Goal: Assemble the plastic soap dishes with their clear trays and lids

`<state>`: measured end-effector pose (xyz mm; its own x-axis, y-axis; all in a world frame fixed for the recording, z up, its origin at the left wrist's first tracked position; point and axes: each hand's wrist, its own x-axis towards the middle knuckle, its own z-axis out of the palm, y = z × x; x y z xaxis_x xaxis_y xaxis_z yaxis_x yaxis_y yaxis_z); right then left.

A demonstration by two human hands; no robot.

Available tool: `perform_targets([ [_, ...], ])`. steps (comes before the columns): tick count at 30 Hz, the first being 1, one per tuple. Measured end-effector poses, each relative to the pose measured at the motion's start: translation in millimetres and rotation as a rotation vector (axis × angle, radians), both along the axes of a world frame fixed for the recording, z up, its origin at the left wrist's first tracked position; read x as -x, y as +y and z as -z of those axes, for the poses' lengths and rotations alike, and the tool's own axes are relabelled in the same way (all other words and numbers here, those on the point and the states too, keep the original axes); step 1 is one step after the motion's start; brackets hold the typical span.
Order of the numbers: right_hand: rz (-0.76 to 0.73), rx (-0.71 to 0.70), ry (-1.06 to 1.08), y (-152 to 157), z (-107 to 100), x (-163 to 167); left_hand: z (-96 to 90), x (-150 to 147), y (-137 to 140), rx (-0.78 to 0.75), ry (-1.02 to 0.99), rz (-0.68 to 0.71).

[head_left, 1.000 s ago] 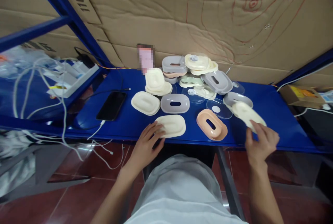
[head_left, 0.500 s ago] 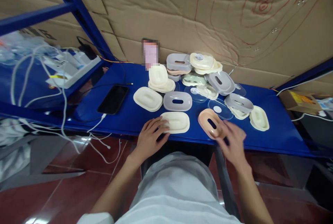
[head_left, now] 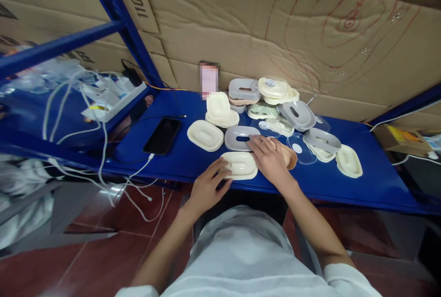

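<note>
A cream oval dish [head_left: 240, 166] lies near the front edge of the blue table. On its left end rest the fingertips of my left hand [head_left: 208, 185], fingers apart and thumb close to the front rim. Behind the dish sits a grey oval lid with a slot [head_left: 237, 139]. My right hand [head_left: 270, 161] reaches over the lid's right end with fingers stretched out, touching or just above it. An orange slotted lid [head_left: 290, 157] shows beside the right hand, partly hidden beneath it.
Behind are stacked cream dishes [head_left: 218, 105], grey lids [head_left: 298, 115] and clear covers [head_left: 303, 151]. A black phone [head_left: 161, 136] with a white cable lies left; another phone [head_left: 209, 81] leans on the cardboard wall. A power strip [head_left: 124, 99] stands far left, a small carton [head_left: 401, 140] far right.
My right hand has let go of the orange lid, which lies on the table, and moved left to the grey lid. My left hand stays at the cream dish. The view has shifted slightly.
</note>
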<state>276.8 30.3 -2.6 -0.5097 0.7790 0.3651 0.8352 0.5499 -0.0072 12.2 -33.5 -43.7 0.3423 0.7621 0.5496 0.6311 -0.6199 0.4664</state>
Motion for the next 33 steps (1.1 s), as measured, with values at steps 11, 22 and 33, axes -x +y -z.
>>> perform_targets([
  [11,-0.234,0.051,0.060,-36.4,-15.9,1.6,8.1,0.7,-0.9,-0.007,-0.020,-0.117],
  [22,-0.260,-0.061,0.157,-55.2,10.2,2.9,-0.3,4.4,0.5,0.010,0.047,0.008],
  [33,-0.214,-0.105,0.181,-53.8,-18.8,-20.4,-5.6,6.0,2.9,0.108,0.060,0.127],
])
